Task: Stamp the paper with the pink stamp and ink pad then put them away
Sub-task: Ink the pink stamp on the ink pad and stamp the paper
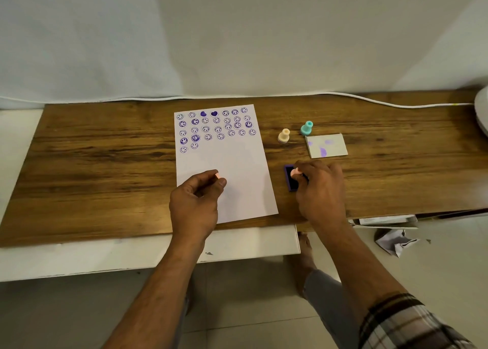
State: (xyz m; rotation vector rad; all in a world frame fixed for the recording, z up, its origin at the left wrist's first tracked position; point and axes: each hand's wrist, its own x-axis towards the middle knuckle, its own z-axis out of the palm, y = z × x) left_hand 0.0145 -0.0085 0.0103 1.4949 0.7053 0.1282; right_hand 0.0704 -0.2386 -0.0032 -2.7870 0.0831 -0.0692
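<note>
Left hand (196, 198): knuckles up, fingers curled, thumb and forefinger pinched together. Right hand (319, 187): palm down, fingers bunched in a grip. Both forearms bare, extended forward.

One head-worn wide-angle view looks forward and down from above, close over both forearms; the left hand (196, 203) and right hand (320, 187) sit near centre frame.

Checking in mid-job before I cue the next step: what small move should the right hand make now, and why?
Probably lift the pink stamp off the ink pad and carry it left to the paper. The right hand holds it on the pad, and the sheet's lower half is blank below the last prints.
</note>
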